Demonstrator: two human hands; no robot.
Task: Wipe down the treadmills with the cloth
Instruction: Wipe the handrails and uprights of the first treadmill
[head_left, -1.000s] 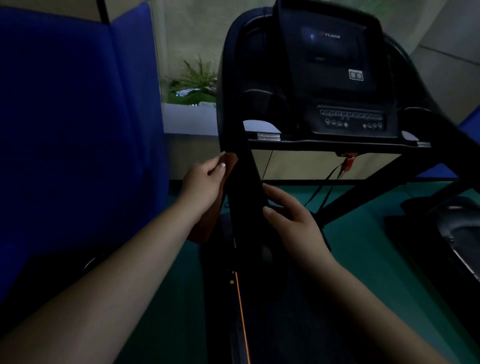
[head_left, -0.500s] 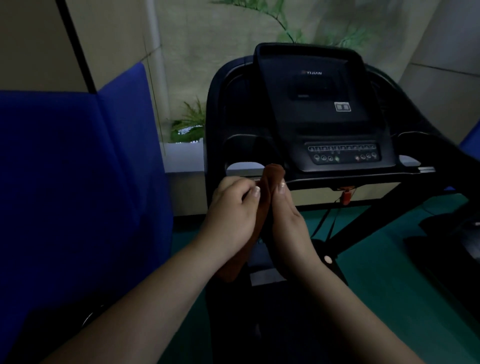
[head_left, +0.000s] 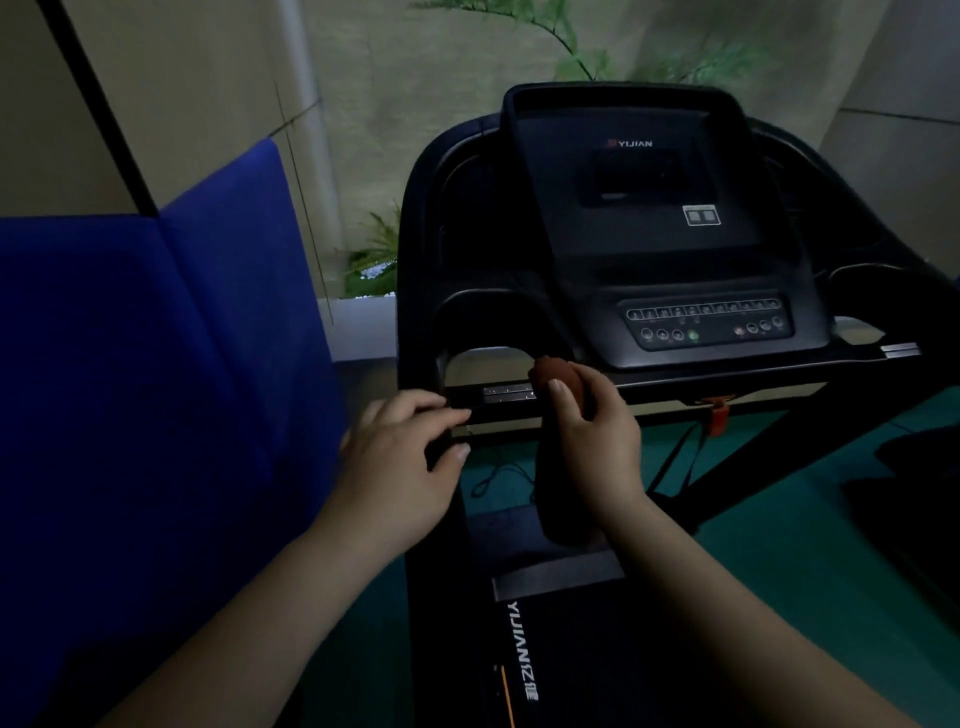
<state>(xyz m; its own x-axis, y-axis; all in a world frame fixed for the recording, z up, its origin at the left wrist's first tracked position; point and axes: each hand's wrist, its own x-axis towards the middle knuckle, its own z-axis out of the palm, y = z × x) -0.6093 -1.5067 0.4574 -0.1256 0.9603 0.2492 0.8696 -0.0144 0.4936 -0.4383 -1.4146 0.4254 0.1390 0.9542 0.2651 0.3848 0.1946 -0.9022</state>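
A blue padded partition (head_left: 156, 374) is standing just left of the black treadmill (head_left: 649, 249), green fern fronds (head_left: 571, 47) hanging behind the console. A red safety clip (head_left: 717, 415) is dangling under the button panel (head_left: 706, 322). The right hand (head_left: 597, 441) is gripping a brown bunched cloth (head_left: 558, 376) against the console's lower left edge. The left hand (head_left: 400, 467) is curling loosely around the treadmill's left upright, thumb underneath.
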